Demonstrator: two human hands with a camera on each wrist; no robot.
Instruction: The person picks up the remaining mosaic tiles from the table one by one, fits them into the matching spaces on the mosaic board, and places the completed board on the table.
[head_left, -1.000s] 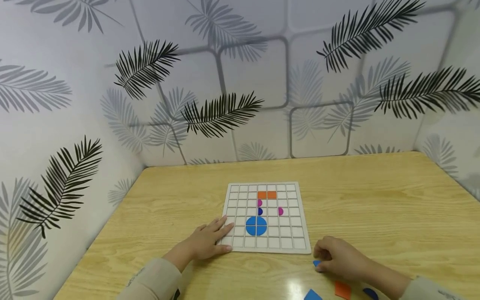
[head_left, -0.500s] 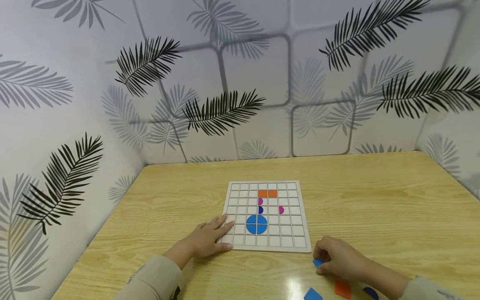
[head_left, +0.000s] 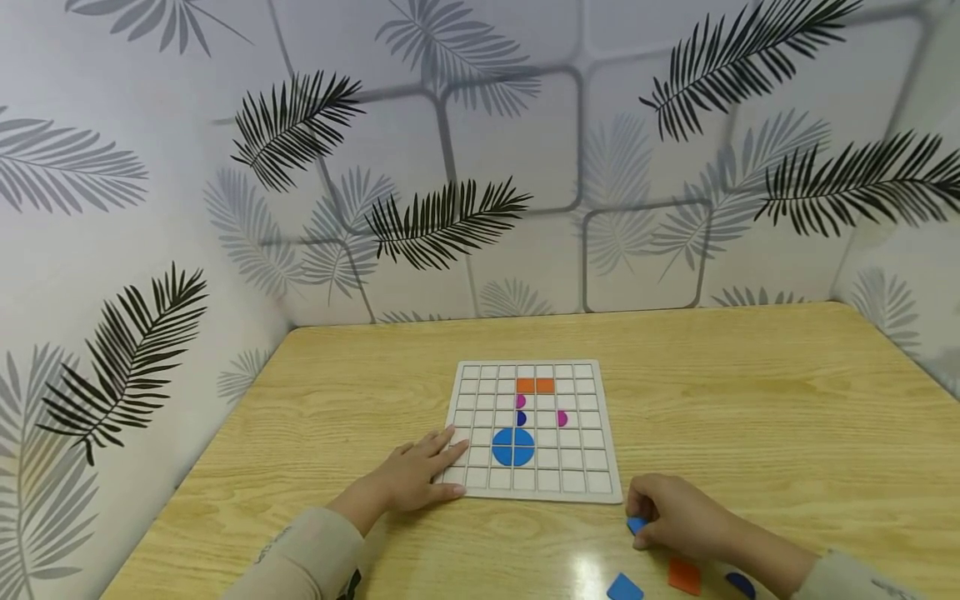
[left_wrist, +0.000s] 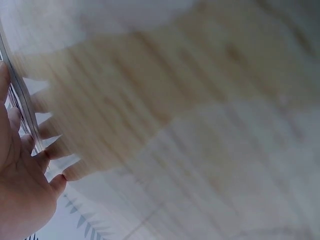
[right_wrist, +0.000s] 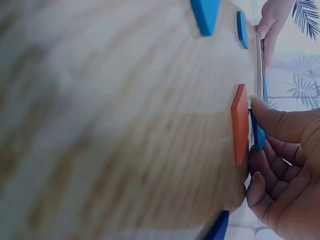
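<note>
A white grid board lies on the wooden table. In its cells are two orange squares, two magenta half-discs, a dark blue half-disc and a blue disc made of quarter pieces. My left hand rests on the board's left edge with fingers spread. Off the board's near right corner, my right hand pinches a small blue tile between thumb and fingers, close to the tabletop. Its full shape is partly hidden by the fingers.
Near the right hand lie a loose orange square, a blue tile and a dark blue curved piece. The right wrist view has another blue tile at its top. A leaf-patterned wall rises behind the table.
The head view has tilted slightly, so the board sits a little higher in it. Both hands keep their places, the right with the blue tile in its pinch.
</note>
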